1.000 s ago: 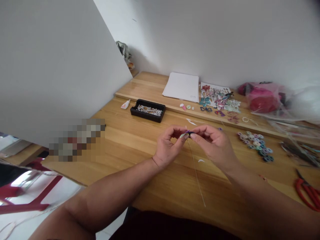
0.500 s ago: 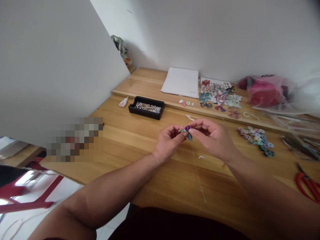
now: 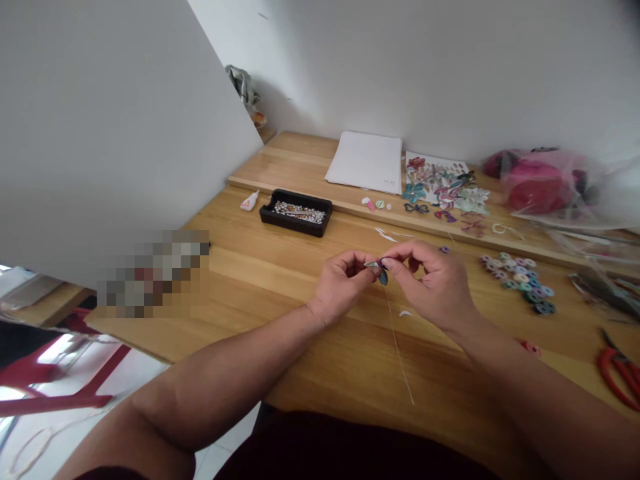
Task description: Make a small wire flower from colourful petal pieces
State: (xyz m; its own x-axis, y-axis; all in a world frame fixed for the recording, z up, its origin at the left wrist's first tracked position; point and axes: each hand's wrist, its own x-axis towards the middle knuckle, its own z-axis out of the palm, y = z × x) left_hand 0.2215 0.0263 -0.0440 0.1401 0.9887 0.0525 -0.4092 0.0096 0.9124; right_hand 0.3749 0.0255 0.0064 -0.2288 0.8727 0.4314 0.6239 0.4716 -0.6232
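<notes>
My left hand (image 3: 345,280) is closed, pinching a small craft flower by its pale green petal (image 3: 371,265). A blue-green petal (image 3: 383,277) hangs below the fingertips, and a thin pale thread (image 3: 395,337) trails from the piece down over the wooden table. Close beside it, my right hand (image 3: 435,283) pinches a small purple part (image 3: 383,262) at the flower's top; whether that is thread or a petal I cannot tell. Fingertips cover much of the piece. A white crescent-shaped scrap (image 3: 405,313) lies under my right hand.
A black tray (image 3: 295,227) of beads stands behind, with a small glue bottle (image 3: 249,200) to its left. Thread bobbins (image 3: 520,279) and red-handled cutters (image 3: 620,373) lie right. On the raised ledge sit white paper (image 3: 365,163), finished flowers (image 3: 445,190) and a plastic bag (image 3: 545,183).
My right fingers have drawn slightly right, and the purple part is now thinner and mostly covered by them. My left hand keeps its pinch. The view has shifted slightly.
</notes>
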